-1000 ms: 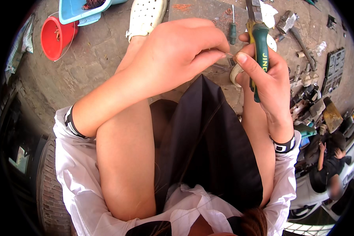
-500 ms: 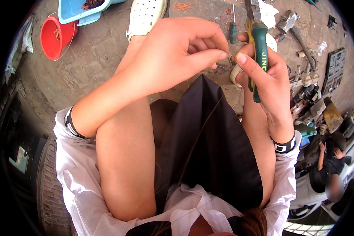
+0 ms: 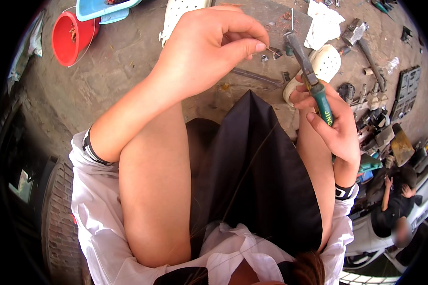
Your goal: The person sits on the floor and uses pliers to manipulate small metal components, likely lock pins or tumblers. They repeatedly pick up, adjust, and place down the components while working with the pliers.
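My left hand point(image 3: 204, 52) is pinched shut on a thin copper-coloured wire point(image 3: 272, 50) whose free end sticks out to the right. My right hand point(image 3: 338, 130) grips pliers point(image 3: 324, 103) by their green-and-yellow handles, the dark metal jaws angled up and left, just right of the wire. A screwdriver point(image 3: 292, 20) lies on a grey board point(image 3: 276, 14) with scraps of wire, partly behind the pliers. A long dark metal bar point(image 3: 254, 76) lies on the ground below my left fingers.
A red bucket point(image 3: 69, 40) and blue basin point(image 3: 104, 9) sit upper left. White cloth point(image 3: 321, 26), a hammer point(image 3: 368, 57), black case point(image 3: 405, 92) and several metal parts point(image 3: 368, 97) lie right. A person point(image 3: 394, 204) works lower right beside a white car. A tyre point(image 3: 57, 213) is lower left.
My hands have separated: the left moved slightly up and left with the wire; the right moved down, its thumb off the wire, and the pliers have tilted, jaws leftward.
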Demonstrator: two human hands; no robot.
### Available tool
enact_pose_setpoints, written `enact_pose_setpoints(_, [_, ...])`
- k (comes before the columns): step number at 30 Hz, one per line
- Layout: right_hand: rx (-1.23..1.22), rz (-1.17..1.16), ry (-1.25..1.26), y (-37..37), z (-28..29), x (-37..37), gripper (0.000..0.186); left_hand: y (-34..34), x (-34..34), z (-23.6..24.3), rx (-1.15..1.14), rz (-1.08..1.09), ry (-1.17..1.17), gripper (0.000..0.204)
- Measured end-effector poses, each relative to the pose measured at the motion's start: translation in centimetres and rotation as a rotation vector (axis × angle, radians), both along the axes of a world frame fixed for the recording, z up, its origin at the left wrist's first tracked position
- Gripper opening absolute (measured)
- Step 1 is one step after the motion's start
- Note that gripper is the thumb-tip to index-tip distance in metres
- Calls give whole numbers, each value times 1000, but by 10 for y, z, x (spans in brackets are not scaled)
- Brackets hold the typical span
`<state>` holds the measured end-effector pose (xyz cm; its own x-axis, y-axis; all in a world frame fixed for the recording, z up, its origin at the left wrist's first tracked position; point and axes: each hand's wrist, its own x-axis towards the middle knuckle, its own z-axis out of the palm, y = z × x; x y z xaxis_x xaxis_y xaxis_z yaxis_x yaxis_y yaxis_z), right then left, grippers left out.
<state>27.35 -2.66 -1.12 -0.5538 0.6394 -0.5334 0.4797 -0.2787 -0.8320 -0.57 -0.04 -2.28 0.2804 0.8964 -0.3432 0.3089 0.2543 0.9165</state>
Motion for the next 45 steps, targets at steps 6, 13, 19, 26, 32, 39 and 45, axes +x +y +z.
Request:
enact_pose_setpoints(6, [27,91,-33,-7,1,-2,28,-4,-5,-14,110,-49,155,8])
enact_pose_setpoints(13, [171,150,-149,-11,-2,-3,29,-7,-3,-21,102,-57,136,7])
enact_pose_setpoints(19, [253,186,-178,-10,-2,-7,32,-9,-2,-21,56,-60,168,7])
enact_pose_setpoints(26, [317,246,-177,-12,-6,-7,33,-9,-8,-22,20,-131,200,5])
enact_pose_setpoints(32, [214,145,-140,-17,-2,-10,32,-15,-7,-19,23,-54,96,4])
enact_pose_setpoints(39, [84,-5,-185,-14,9,-7,30,-12,-15,-17,-27,194,-48,5])
enact_pose_setpoints(45, [35,-340,-183,-16,11,-3,20,-9,-14,-13,-235,208,-298,6])
